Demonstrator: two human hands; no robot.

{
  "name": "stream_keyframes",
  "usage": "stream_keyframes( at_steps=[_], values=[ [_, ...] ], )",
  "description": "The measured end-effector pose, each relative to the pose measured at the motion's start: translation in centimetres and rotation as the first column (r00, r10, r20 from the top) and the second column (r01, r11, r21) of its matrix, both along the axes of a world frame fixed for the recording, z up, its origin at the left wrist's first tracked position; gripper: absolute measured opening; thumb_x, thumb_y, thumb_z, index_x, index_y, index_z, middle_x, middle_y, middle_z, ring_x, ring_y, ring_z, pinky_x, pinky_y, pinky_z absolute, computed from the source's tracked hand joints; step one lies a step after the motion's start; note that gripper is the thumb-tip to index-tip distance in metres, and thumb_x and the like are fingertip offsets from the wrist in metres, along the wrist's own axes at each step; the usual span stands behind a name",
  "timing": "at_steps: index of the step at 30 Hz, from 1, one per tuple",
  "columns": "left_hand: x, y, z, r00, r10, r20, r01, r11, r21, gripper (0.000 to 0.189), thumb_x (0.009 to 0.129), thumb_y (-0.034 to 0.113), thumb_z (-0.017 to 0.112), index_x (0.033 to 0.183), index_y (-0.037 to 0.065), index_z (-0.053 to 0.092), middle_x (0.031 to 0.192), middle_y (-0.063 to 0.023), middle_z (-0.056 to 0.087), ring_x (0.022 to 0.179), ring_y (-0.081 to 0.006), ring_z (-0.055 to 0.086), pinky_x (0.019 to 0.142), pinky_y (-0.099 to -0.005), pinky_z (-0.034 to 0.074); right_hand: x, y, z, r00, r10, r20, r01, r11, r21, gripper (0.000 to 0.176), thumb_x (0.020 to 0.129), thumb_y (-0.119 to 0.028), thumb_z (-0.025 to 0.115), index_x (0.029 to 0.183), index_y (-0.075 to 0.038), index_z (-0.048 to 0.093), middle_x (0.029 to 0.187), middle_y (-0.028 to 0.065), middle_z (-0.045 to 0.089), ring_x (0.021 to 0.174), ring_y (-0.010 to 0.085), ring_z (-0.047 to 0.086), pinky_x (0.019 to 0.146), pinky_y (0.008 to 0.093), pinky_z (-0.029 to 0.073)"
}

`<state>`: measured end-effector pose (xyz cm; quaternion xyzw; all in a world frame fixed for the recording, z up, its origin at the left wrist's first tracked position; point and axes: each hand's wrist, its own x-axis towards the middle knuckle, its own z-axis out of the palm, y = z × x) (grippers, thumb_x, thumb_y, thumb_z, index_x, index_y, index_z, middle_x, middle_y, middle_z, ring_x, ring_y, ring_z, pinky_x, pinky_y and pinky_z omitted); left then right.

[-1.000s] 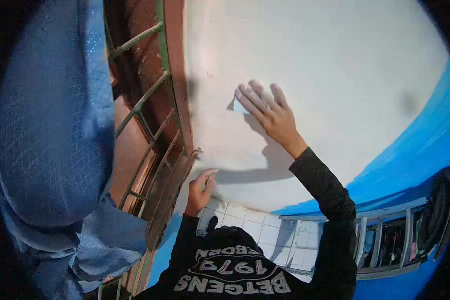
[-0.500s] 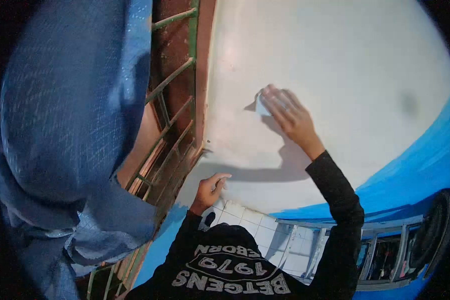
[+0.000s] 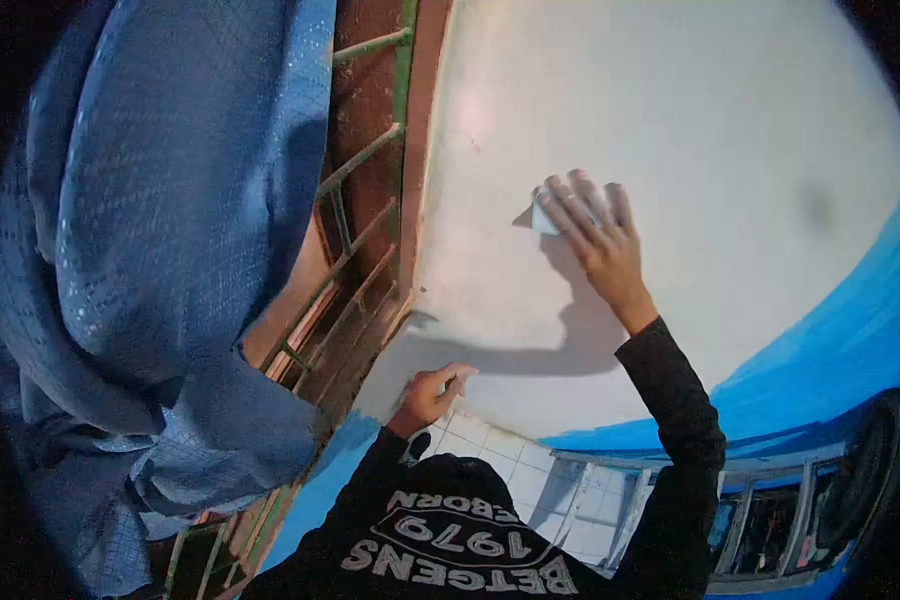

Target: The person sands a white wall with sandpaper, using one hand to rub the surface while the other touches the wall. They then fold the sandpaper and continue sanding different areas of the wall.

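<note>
My right hand [image 3: 602, 235] is raised against the white wall [image 3: 710, 130], fingers spread over a small folded light blue sheet [image 3: 544, 220] and pressing it flat. Only one corner of the sheet shows past the fingertips; the rest is under the hand. Lower down, my left hand [image 3: 432, 396] hovers by the bottom of the wall near the window corner. Its fingers are loosely bent with the thumb apart, and nothing shows in them. The right arm casts a shadow across the wall.
At left hangs a blue curtain [image 3: 190, 200] before a brown window frame with green bars [image 3: 365, 160]. Blue paint [image 3: 820, 320] covers the wall's right part. Below are white floor tiles [image 3: 500, 440], a grey metal frame [image 3: 770, 515] and a dark tyre-like round thing [image 3: 875, 470].
The view has shifted slightly, so the curtain and window sit farther right. My right hand's fingers have spread more over the sheet. My left hand stays low, its fingers a little more bent.
</note>
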<state>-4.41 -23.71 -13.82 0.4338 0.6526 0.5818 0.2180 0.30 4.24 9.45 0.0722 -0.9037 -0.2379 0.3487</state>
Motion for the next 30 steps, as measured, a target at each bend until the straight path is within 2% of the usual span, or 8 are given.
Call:
stream_keyframes(
  at_steps=[3, 5, 8, 10, 15, 19, 24, 30],
  values=[
    [0.0, 0.0, -1.9, 1.000, 0.000, -0.016, 0.000, 1.000, 0.001, 0.025, 0.102, 0.015, 0.057, 0.120, 0.001, 0.067, 0.093, -0.0135, 0.072, 0.082, -0.0195, 0.071, 0.077, -0.0338, 0.055, 0.3, 0.4, 3.3, 0.963, -0.103, -0.250, 0.122, 0.991, 0.062, 0.055, 0.094, -0.017, 0.059, 0.148, -0.025, 0.053, 0.157, -0.0032, 0.047, 0.147, 0.0230, 0.040, 0.121, 0.0542, 0.031],
    [0.4, 0.3, -2.5, 0.999, 0.021, -0.036, -0.019, 0.998, 0.053, 0.025, 0.102, 0.014, 0.057, 0.120, 0.001, 0.067, 0.095, -0.0137, 0.072, 0.082, -0.0197, 0.071, 0.077, -0.0339, 0.055, 0.5, 0.5, 2.2, 0.959, -0.153, -0.238, 0.173, 0.983, 0.065, 0.053, 0.095, -0.016, 0.060, 0.147, -0.023, 0.054, 0.156, -0.0017, 0.048, 0.146, 0.0238, 0.042, 0.119, 0.0548, 0.033],
    [0.8, -0.4, -0.9, 1.000, -0.002, -0.030, 0.002, 1.000, -0.001, 0.025, 0.101, 0.014, 0.059, 0.121, 0.001, 0.066, 0.095, -0.0133, 0.073, 0.082, -0.0204, 0.071, 0.077, -0.0339, 0.055, 0.0, 0.5, -2.3, 0.987, -0.017, -0.162, 0.011, 0.999, -0.042, 0.052, 0.096, -0.015, 0.060, 0.147, -0.022, 0.054, 0.157, -0.0010, 0.047, 0.146, 0.0237, 0.042, 0.119, 0.0535, 0.033],
    [1.1, -0.4, 0.2, 0.998, -0.006, -0.065, 0.009, 0.999, 0.054, 0.025, 0.099, 0.012, 0.062, 0.122, 0.005, 0.065, 0.077, -0.0154, 0.068, 0.071, -0.0239, 0.070, 0.067, -0.0354, 0.053, 0.1, -0.5, -3.2, 0.999, 0.023, 0.043, -0.021, 0.998, -0.066, 0.052, 0.095, -0.015, 0.061, 0.146, -0.022, 0.055, 0.157, -0.0009, 0.047, 0.146, 0.0238, 0.042, 0.119, 0.0527, 0.034],
    [0.2, -0.1, -1.9, 0.997, 0.034, -0.076, -0.031, 0.998, 0.049, 0.025, 0.100, 0.014, 0.062, 0.123, 0.006, 0.065, 0.074, -0.0143, 0.068, 0.070, -0.0240, 0.071, 0.066, -0.0350, 0.053, -0.1, 0.9, 0.8, 0.985, -0.035, -0.172, 0.041, 0.999, 0.029, 0.053, 0.094, -0.011, 0.062, 0.145, -0.021, 0.056, 0.157, -0.0025, 0.046, 0.146, 0.0243, 0.042, 0.118, 0.0532, 0.035],
    [0.0, 0.7, -2.9, 0.999, 0.028, -0.042, -0.025, 0.996, 0.080, 0.023, 0.100, 0.015, 0.061, 0.122, 0.006, 0.065, 0.078, -0.0162, 0.070, 0.071, -0.0254, 0.072, 0.065, -0.0352, 0.053, -1.0, 0.2, 0.4, 0.968, -0.027, -0.251, -0.005, 0.992, -0.126, 0.063, 0.084, 0.001, 0.067, 0.143, -0.019, 0.058, 0.156, 0.0009, 0.049, 0.147, 0.0308, 0.041, 0.117, 0.0593, 0.031],
    [0.5, 1.2, -1.8, 0.998, -0.019, -0.060, 0.023, 0.998, 0.059, 0.022, 0.102, 0.015, 0.059, 0.120, 0.004, 0.064, 0.082, -0.0172, 0.071, 0.075, -0.0242, 0.074, 0.068, -0.0345, 0.055, -1.6, -0.6, -3.3, 0.992, 0.104, 0.067, -0.100, 0.993, -0.068, 0.054, 0.092, -0.012, 0.061, 0.145, -0.018, 0.057, 0.154, -0.0014, 0.051, 0.146, 0.0236, 0.042, 0.121, 0.0566, 0.029],
    [1.0, 0.9, -2.9, 0.991, -0.042, 0.130, 0.033, 0.997, 0.072, 0.022, 0.104, 0.016, 0.056, 0.120, 0.002, 0.064, 0.083, -0.0103, 0.072, 0.079, -0.0160, 0.071, 0.071, -0.0312, 0.054, -0.4, 1.2, 3.1, 0.969, -0.004, -0.247, 0.000, 1.000, -0.016, 0.048, 0.097, -0.021, 0.057, 0.144, -0.024, 0.058, 0.152, -0.0006, 0.053, 0.145, 0.0251, 0.044, 0.123, 0.0573, 0.024]
  ],
)
